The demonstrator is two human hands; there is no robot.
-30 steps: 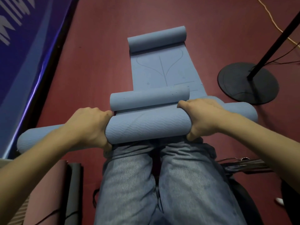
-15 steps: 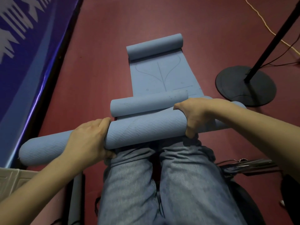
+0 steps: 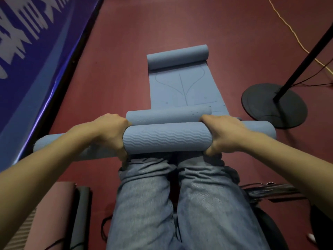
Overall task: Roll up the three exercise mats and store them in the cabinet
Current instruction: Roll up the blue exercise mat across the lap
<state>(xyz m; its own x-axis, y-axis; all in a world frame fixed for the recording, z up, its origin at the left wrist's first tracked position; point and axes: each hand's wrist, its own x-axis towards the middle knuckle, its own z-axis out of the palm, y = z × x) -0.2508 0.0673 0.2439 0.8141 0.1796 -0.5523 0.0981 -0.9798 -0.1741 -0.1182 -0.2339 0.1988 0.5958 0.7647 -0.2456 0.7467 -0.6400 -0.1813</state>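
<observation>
My left hand (image 3: 110, 131) and right hand (image 3: 224, 134) grip one rolled blue mat (image 3: 167, 140); another mat (image 3: 182, 87) lies part-unrolled, none stored.

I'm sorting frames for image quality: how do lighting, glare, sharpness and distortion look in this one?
Head view: dim, even light. A bright glare streak runs along the blue banner. Wide-angle stretch enlarges the forearms at the lower corners. The rolled mat between the left hand and right hand is sharp enough to show its ribbing. No obvious motion blur.
</observation>
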